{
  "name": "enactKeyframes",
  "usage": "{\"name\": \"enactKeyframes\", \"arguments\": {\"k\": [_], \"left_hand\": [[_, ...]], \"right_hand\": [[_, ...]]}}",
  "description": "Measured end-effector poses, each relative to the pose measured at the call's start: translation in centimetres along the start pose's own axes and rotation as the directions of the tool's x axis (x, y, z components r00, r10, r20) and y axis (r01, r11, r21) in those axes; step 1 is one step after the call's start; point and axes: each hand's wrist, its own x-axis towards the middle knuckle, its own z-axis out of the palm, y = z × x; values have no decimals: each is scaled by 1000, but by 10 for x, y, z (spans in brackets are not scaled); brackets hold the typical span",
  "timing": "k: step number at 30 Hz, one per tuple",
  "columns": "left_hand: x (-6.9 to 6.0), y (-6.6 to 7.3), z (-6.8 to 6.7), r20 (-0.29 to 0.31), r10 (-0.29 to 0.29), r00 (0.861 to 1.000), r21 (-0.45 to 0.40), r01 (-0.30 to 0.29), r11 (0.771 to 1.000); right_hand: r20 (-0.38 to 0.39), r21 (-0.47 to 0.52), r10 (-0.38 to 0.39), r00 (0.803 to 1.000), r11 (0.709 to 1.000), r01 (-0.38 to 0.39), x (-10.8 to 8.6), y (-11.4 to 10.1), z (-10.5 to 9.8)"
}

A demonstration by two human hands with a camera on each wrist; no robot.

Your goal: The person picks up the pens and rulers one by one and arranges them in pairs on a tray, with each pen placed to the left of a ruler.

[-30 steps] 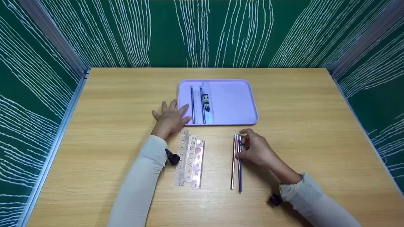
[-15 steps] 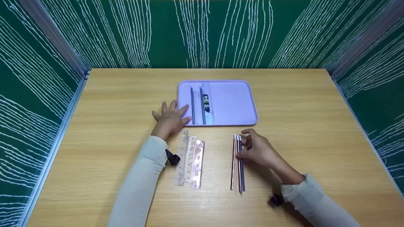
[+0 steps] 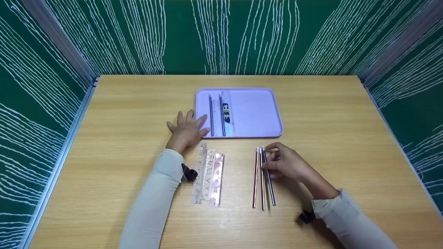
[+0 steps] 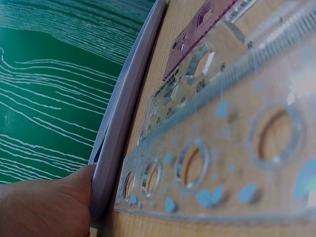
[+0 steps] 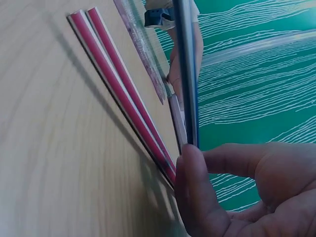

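Note:
Between thumb and fingers my right hand (image 3: 286,162) pinches a dark blue striped pencil (image 5: 186,74), raised a little off the table in the right wrist view. Beside it, two red striped pencils (image 5: 123,89) lie on the wood. My left hand (image 3: 187,133) rests with spread fingers at the lower left corner of the purple tray (image 3: 256,114), its thumb side over the rim. On the tray lie two dark pencils (image 3: 211,116) and a clear ruler (image 3: 216,119) with a dark cartoon print near it.
Several clear stencil rulers lie side by side below the tray: one with round holes (image 3: 198,176), one with cut shapes (image 3: 208,173) and a pink one (image 3: 217,180). Green walls with white lines (image 3: 180,34) enclose the wooden table (image 3: 138,103) at the back and sides.
The blue pencil has been drawn away from the red ones, its lower end swinging right. My right hand has shifted slightly right. The left hand stays put.

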Motion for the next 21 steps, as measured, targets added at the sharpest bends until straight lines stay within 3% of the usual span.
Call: {"name": "enactKeyframes", "arguments": {"k": [5,12,21], "left_hand": [[1,0,1,-7,11,1000,4,-11,1000],[1,-1,0,-7,6,1000,-4,-6,1000],[0,-1,1,-10,3,1000,-13,-3,1000]], "right_hand": [[62,62,13,998,998,-17,0,-1,1],[76,147,22,997,989,-33,4,-4,3],[146,359,19,989,931,-71,9,-5,3]]}}
